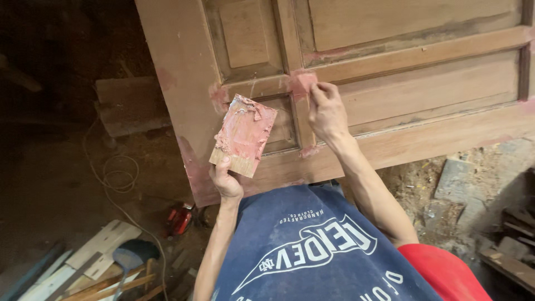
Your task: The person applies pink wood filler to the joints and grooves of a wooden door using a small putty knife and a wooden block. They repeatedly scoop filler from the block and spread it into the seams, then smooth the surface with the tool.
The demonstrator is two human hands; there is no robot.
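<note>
Pinching a putty-smeared board [243,135], left fingers [222,167] grip; right fingers [320,95] press together on the door [423,83].

Open dirt floor [61,184] left of the wooden door [423,89], beyond coiled cable [120,173] and scrap boards [95,262].

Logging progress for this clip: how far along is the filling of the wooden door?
Done: pink filler patches show at the door's left joint and lower corner. In hand: the right hand presses filler into the centre joint, while the left hand holds a filler-loaded wood board. Left: the dark seam under the upper panel looks mostly unfilled.
</note>
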